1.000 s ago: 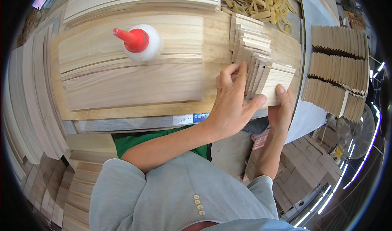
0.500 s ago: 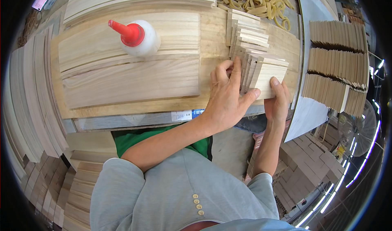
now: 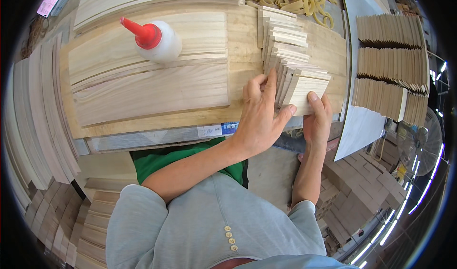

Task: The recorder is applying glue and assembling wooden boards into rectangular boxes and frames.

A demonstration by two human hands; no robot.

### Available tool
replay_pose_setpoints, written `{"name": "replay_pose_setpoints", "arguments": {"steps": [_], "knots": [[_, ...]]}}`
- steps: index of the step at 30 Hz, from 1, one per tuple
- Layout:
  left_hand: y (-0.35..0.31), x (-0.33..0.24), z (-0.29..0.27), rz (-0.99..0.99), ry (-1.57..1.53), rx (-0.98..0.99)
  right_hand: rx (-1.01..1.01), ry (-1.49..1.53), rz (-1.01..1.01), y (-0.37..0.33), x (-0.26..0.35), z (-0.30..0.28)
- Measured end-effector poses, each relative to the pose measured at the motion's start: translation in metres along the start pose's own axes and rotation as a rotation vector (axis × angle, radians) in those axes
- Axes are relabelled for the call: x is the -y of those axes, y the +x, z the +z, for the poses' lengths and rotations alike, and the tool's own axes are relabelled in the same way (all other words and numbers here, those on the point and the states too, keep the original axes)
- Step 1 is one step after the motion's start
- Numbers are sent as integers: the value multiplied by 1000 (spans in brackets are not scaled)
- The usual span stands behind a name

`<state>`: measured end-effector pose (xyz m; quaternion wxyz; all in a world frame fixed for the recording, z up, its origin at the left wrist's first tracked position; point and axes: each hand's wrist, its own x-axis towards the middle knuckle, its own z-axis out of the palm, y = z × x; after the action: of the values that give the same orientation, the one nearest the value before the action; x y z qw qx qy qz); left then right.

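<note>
A leaning row of small, thin wooden boards (image 3: 306,89) overlaps on the right part of the wooden worktop. My right hand (image 3: 318,121) grips the nearest board at its lower right corner, thumb on the face and the other fingers partly hidden under it. Along the row's left side, my left hand (image 3: 259,119) presses its fingertips against the board edges, its thumb at the front board's lower left corner. Left of my hands, a white squeeze bottle (image 3: 166,43) with a red nozzle stands on long wooden panels (image 3: 152,90).
Tan rubber bands (image 3: 297,0) lie in a heap behind the row. More small boards stand in packed rows (image 3: 390,62) on a grey surface at right. Long planks (image 3: 35,112) are stacked at left. A fan (image 3: 419,138) stands at far right.
The view has shifted slightly, so the worktop and its contents sit a little further left and up. Both hands keep their hold on the boards, with little visible change.
</note>
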<state>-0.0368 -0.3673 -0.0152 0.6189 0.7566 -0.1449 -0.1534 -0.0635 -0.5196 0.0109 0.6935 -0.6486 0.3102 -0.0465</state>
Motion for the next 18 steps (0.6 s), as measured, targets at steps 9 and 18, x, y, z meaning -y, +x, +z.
{"name": "replay_pose_setpoints", "arguments": {"steps": [9, 18], "knots": [[0, 3, 4, -31, 18, 10, 3, 12, 26, 2, -4, -3], [-3, 0, 8, -6, 103, -18, 17, 20, 19, 0, -5, -8]]}}
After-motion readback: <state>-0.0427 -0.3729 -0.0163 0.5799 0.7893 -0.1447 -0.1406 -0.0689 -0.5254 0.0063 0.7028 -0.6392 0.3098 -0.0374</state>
